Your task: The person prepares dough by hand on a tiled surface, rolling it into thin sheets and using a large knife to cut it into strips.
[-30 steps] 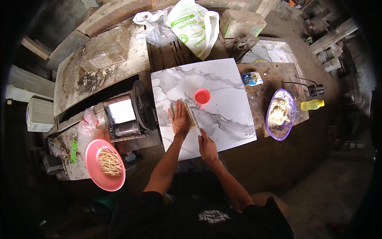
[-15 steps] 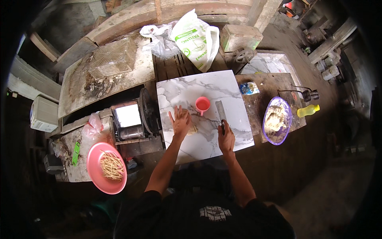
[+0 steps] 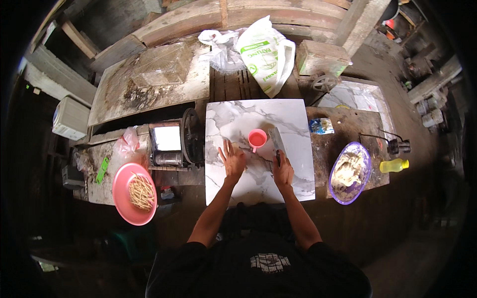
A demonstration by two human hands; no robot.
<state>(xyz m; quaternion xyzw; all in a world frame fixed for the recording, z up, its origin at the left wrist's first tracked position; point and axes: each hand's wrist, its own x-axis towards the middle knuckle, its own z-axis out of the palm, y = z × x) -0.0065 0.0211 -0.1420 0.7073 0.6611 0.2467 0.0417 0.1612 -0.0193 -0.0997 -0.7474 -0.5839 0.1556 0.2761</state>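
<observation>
The left hand [image 3: 232, 161] is held with its fingers spread wide over the marble-patterned board [image 3: 293, 111]; whether the board is touched cannot be told. A pale piece [image 3: 245, 169] is mostly hidden by that hand. A knife [image 3: 276, 140] is gripped by its dark handle in the right hand [image 3: 283, 173], its blade pointed away from the body. 1 pink mug [image 3: 257, 138] is set between the 2 hands, slightly beyond them, just left of the blade.
</observation>
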